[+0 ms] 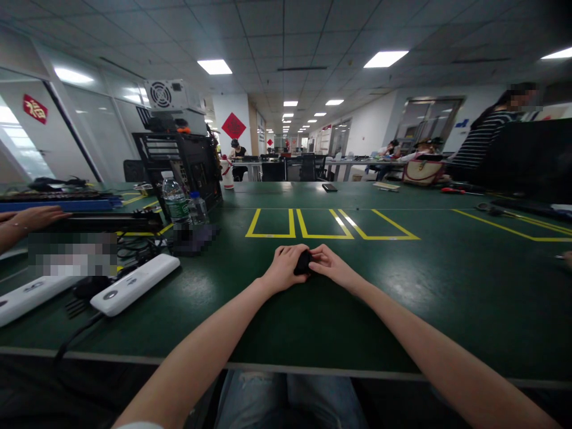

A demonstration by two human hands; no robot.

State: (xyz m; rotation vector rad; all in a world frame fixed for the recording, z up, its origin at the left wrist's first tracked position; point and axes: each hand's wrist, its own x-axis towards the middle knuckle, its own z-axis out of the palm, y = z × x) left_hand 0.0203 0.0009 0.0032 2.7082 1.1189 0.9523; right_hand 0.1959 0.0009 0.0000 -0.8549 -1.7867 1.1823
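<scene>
A small black rounded object point(302, 263) is between my hands, low over the green table point(313, 322); what kind of thing it is I cannot make out. My left hand point(284, 267) wraps round it from the left, the fingers over its far side and the thumb at the near side. From the right, my right hand point(331, 263) holds its edge with curled fingers and thumb. Much of the object is hidden by the fingers. Just beyond the hands, yellow tape outlines point(292, 223) mark the tabletop.
White power strips point(136, 283) and tangled cables lie on the left. Behind them stand a water bottle point(173, 199), a smaller blue-capped bottle point(198, 208) and an open computer case point(196, 161). Another person's hand point(33, 219) rests at far left. A dark flat phone-like item point(329, 187) lies farther back.
</scene>
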